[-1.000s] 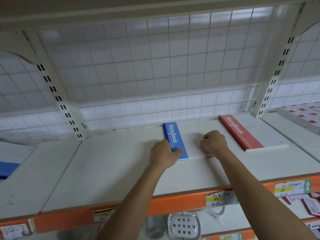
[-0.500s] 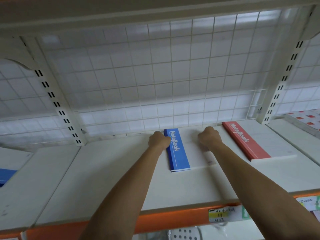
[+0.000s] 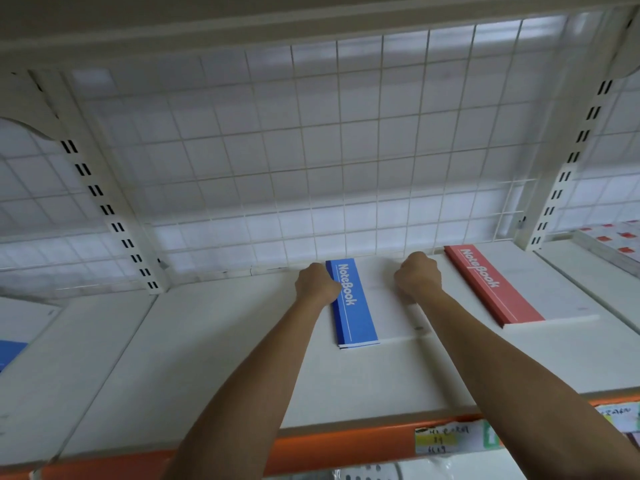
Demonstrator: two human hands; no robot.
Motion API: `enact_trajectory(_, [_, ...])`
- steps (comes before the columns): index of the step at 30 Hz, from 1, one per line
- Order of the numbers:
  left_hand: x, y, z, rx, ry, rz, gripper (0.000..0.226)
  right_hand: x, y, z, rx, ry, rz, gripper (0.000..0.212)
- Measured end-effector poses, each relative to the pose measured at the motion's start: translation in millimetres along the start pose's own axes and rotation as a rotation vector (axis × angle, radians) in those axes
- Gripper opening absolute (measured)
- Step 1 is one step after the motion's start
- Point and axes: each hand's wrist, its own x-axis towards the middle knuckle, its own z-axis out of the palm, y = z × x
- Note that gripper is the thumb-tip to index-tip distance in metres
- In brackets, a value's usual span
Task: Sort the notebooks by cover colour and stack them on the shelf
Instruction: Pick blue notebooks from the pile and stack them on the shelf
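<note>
A thin stack of notebooks with a blue "NoteBook" spine strip and white cover [image 3: 355, 306] lies flat on the white shelf [image 3: 207, 358], its far end near the wire back. My left hand [image 3: 315, 282] grips its left edge with curled fingers. My right hand [image 3: 417, 275] is curled at its right edge, knuckles up. A notebook with a red strip [image 3: 491, 289] lies flat to the right, apart from both hands.
A white wire grid [image 3: 311, 168] closes the back of the bay between slotted uprights [image 3: 104, 202]. Another blue notebook [image 3: 10, 351] shows in the left bay, and red-patterned books [image 3: 616, 240] in the right bay. The shelf's front edge is orange [image 3: 329, 445] with price labels.
Both hands have slid the blue notebook stack away from me toward the wire back, and my arms have stretched further in. The red notebook has stayed where it was.
</note>
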Motion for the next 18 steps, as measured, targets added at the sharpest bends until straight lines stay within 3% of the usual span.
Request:
enact_trajectory(2, [-3, -1, -2, 0.034, 0.033, 0.021, 0.029, -6, -3, 1, -0.077, 0.087, -0.063, 0.006])
enact_trajectory(4, [-7, -4, -6, 0.083, 0.081, 0.04, 0.034, -14, -11, 6, -0.096, 0.187, -0.162, 0.026])
enact_trajectory(6, [-9, -12, -10, 0.122, 0.14, 0.056, 0.039, -27, -23, 15, -0.085, 0.232, -0.287, 0.033])
enact_trajectory(10, [-13, -37, -27, 0.175, 0.222, 0.084, 0.042, -58, -55, 47, -0.072, 0.12, -0.491, 0.021])
enact_trajectory(14, [-23, -78, -57, 0.207, 0.3, 0.047, 0.042, -91, -92, 87, -0.111, -0.037, -0.595, 0.04])
enact_trajectory(18, [-40, -139, -93, 0.273, 0.361, -0.057, 0.043, -131, -131, 126, -0.107, -0.158, -0.696, 0.043])
